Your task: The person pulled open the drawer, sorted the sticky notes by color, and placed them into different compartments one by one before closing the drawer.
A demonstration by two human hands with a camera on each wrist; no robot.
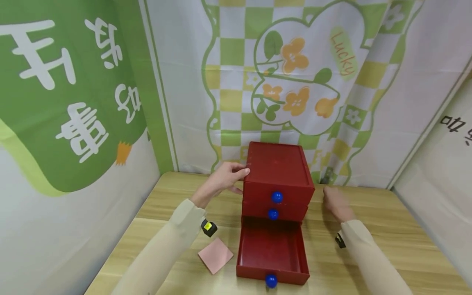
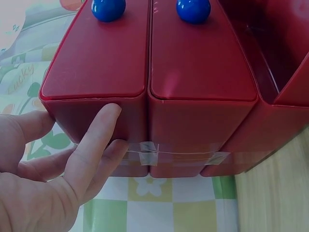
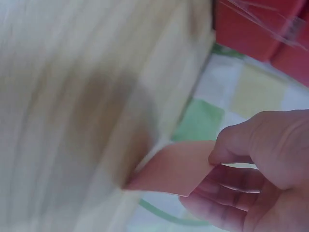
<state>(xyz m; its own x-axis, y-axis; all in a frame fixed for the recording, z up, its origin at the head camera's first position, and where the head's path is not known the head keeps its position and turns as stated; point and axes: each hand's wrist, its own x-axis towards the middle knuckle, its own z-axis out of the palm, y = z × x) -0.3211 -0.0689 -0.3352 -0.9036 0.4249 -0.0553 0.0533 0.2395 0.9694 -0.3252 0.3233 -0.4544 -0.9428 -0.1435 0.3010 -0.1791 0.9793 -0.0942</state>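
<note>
A red drawer unit (image 1: pixel 279 164) with blue ball knobs stands on the table, its bottom drawer (image 1: pixel 243 250) pulled out. My left hand (image 1: pixel 226 178) rests on the unit's upper left side. In the left wrist view its fingers (image 2: pixel 99 137) lie fairly straight against the side wall, with the thumb at the top edge. To the right of the unit is my right hand (image 1: pixel 336 203). It pinches an orange-pink slip of paper (image 3: pixel 174 166) between thumb and fingers, the slip's far corner at the table surface. In the head view that slip is hidden.
A pink square of paper (image 1: pixel 216 255) lies on the wooden table (image 1: pixel 391 241), left of the pulled-out drawer. Behind the unit hangs a green-and-white checked cloth (image 1: pixel 232 78). Clear tape (image 2: pixel 148 153) runs across the unit's side.
</note>
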